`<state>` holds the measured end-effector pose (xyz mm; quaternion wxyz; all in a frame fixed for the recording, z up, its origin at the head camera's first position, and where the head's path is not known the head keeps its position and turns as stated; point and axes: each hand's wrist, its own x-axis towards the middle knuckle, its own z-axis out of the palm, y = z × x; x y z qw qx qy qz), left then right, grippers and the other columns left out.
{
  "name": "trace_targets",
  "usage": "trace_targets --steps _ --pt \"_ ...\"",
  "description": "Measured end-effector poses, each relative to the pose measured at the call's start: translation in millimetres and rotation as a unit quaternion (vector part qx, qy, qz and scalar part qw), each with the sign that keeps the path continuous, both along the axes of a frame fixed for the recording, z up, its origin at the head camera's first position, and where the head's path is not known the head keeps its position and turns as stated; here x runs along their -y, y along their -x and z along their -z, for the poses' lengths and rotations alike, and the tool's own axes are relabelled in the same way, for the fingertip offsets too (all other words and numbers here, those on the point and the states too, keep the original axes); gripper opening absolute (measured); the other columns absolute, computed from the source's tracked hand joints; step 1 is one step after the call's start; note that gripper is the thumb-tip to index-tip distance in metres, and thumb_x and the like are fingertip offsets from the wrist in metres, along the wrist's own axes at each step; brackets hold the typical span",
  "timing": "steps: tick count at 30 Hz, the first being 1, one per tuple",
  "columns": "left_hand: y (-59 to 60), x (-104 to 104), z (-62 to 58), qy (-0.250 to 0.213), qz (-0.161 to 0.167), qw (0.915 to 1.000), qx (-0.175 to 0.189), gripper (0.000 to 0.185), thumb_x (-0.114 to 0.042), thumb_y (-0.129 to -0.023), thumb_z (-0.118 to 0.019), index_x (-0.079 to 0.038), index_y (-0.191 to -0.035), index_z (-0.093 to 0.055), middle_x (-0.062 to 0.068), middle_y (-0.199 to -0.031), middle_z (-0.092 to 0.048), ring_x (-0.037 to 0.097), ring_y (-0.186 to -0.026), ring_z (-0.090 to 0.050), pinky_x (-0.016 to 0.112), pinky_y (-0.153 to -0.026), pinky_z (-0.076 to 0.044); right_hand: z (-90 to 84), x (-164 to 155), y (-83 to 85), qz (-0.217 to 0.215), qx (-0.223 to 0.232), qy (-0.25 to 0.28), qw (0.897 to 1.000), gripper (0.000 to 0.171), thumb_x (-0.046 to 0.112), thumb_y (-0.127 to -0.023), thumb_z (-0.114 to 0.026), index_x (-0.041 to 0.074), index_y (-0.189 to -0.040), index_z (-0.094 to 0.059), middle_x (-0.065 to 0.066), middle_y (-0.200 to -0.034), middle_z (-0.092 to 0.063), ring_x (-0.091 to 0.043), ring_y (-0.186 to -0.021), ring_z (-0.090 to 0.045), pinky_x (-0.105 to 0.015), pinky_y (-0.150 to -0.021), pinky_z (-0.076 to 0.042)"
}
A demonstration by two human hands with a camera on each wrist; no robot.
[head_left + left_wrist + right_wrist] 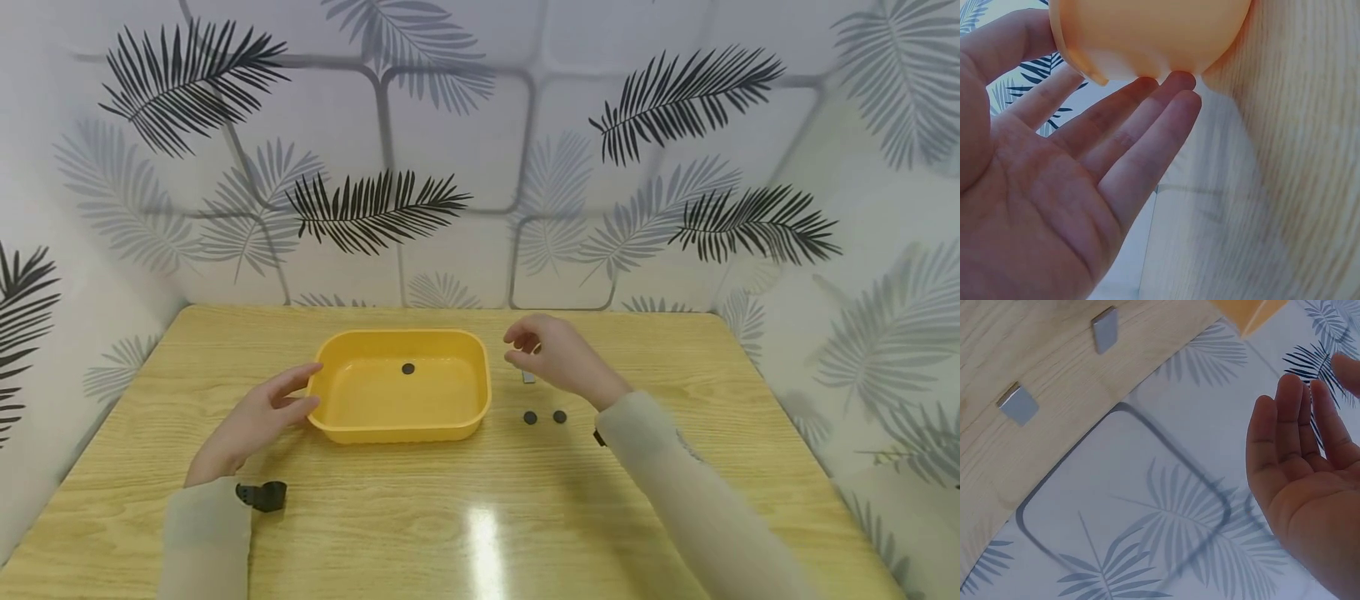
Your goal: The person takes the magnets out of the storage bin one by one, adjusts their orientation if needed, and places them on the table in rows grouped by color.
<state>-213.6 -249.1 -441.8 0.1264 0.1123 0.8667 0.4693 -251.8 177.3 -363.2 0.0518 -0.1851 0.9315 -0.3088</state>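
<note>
A yellow tray [405, 432] stands mid-table with one black disc [408, 368] on its floor. My left hand [303, 387] lies at the tray's left end. Its straight fingers [1147, 119] touch the tray wall [1147, 31] from below, the palm bare. My right hand [517, 348] hovers just right of the tray with relaxed fingers [1297, 425] and holds nothing. Two black discs [530, 417] [559, 416] lie on the table near that wrist. Under the hand lie two small grey rectangular pieces [1105, 329] [1018, 404]; the head view shows one grey piece [528, 377].
The wooden table [480, 517] is boxed in by leaf-patterned walls [465, 167] at the back and both sides. A black wrist-camera strap [262, 495] sits at my left cuff.
</note>
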Motion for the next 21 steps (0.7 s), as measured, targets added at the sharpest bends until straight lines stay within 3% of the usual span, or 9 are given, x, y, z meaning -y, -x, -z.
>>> trace_targets --steps 11,21 --pt "-1.2 -1 -0.9 -0.010 -0.002 0.9999 0.001 0.070 -0.038 -0.106 -0.059 -0.015 -0.164 -0.029 0.029 -0.166 -0.028 0.044 -0.139 -0.054 0.042 -0.101 -0.059 -4.6 51 8.9 -0.010 0.004 0.050 0.999 0.026 0.016 -0.098 -0.070 0.004 -0.121 -0.070 -0.011 -0.109 -0.073 -0.024 -0.099 -0.068 -0.036 -0.090 -0.059" --pt "-2.1 0 -0.9 -0.012 -0.007 0.9999 0.003 0.069 -0.038 -0.105 -0.059 -0.016 -0.164 -0.030 0.029 -0.166 -0.029 0.044 -0.138 -0.054 0.043 -0.098 -0.060 10.3 91 17.9 0.012 0.042 0.086 0.995 0.030 0.018 -0.099 -0.068 0.004 -0.126 -0.070 -0.010 -0.113 -0.073 -0.022 -0.100 -0.068 -0.031 -0.088 -0.059"
